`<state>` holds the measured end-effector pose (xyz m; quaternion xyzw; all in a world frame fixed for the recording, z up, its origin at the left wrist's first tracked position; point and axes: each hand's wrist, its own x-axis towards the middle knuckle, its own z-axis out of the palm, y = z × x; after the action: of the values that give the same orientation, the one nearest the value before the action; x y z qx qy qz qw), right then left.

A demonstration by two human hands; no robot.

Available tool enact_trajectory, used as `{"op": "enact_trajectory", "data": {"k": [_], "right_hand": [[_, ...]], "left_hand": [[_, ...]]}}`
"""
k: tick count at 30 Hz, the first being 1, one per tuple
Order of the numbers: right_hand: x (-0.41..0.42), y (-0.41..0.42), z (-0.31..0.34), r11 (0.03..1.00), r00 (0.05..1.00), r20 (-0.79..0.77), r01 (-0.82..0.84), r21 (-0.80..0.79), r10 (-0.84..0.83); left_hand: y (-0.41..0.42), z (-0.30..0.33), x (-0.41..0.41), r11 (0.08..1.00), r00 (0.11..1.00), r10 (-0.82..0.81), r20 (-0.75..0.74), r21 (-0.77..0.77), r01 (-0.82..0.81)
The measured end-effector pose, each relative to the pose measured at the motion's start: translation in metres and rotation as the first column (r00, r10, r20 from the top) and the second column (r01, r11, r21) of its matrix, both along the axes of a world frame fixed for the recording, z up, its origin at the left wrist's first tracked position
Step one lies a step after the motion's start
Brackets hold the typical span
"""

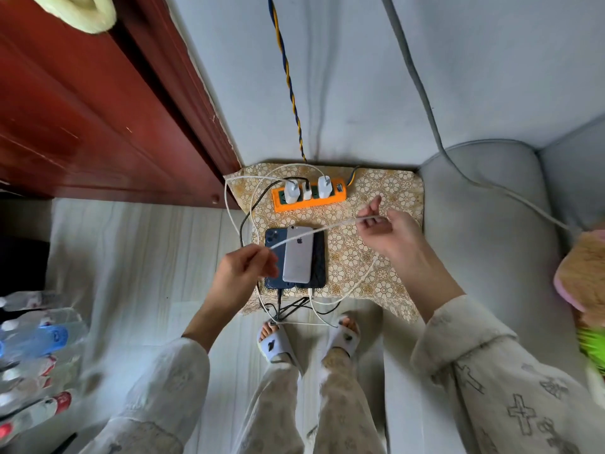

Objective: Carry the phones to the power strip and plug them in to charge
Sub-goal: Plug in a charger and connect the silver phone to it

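Right now both hands are up over the little patterned table (pixel 386 188), stretching one white cable (pixel 314 231) between them. The left hand (pixel 244 268) pinches the cable's lower end, fingers curled around it just on the near-left side of the phones. The right hand (pixel 384 229) holds the other end higher up, thumb and forefinger closed on the cord while the remaining fingers hang loosely bent, off to the right of the phones. Taut between the two grips, the cable crosses above the upper corner of the silver phone (pixel 298 255), apart from it as far as I can tell. That silver phone lies face down on top of a dark blue phone (pixel 272 239) and another dark phone (pixel 319 260), all stacked on the table just on the near side of the orange power strip (pixel 309 194). Three white chargers (pixel 291 191) sit in the strip, and loops of white and black cords spill around the phones toward the near edge of the table.
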<state>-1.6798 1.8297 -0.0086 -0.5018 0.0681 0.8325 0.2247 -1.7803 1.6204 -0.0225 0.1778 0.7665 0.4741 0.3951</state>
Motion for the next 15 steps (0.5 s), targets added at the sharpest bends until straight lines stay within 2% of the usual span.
{"op": "enact_trajectory", "data": {"k": [3,5,6,8,10,11,13,15], "right_hand": [[0.003,-0.009,-0.004,0.95,0.953,0.196,-0.264,0.168,0.23],[0.004,-0.022,-0.001,0.841,0.882,0.261,-0.459,0.287,0.392],[0.004,-0.03,0.001,0.734,0.819,0.296,-0.572,0.367,0.491],[0.006,-0.046,0.006,0.402,0.607,0.416,-0.778,0.482,0.677],[0.009,-0.059,0.008,0.019,0.338,0.568,-0.87,0.492,0.751],[0.011,-0.064,0.007,-0.134,0.223,0.625,-0.872,0.472,0.748],[0.016,-0.071,0.002,-0.336,0.067,0.697,-0.84,0.425,0.714],[0.022,-0.072,-0.003,-0.458,-0.008,0.758,-0.801,0.385,0.652]], "left_hand": [[-0.01,-0.007,-0.001,0.995,0.999,-0.008,0.033,-0.101,0.011],[-0.006,-0.008,-0.001,0.991,0.995,-0.025,0.1,-0.131,0.038],[-0.001,-0.008,-0.002,0.991,0.989,-0.006,0.147,-0.135,0.026],[0.015,-0.007,-0.004,0.989,0.969,0.054,0.24,-0.148,-0.018],[0.033,-0.006,-0.007,0.987,0.946,0.073,0.316,-0.161,-0.022],[0.041,-0.004,-0.008,0.988,0.935,0.059,0.351,-0.152,-0.005],[0.058,-0.001,-0.011,0.994,0.913,0.025,0.408,-0.106,0.02],[0.071,0.002,-0.013,0.997,0.88,0.069,0.469,-0.051,-0.051]]}}
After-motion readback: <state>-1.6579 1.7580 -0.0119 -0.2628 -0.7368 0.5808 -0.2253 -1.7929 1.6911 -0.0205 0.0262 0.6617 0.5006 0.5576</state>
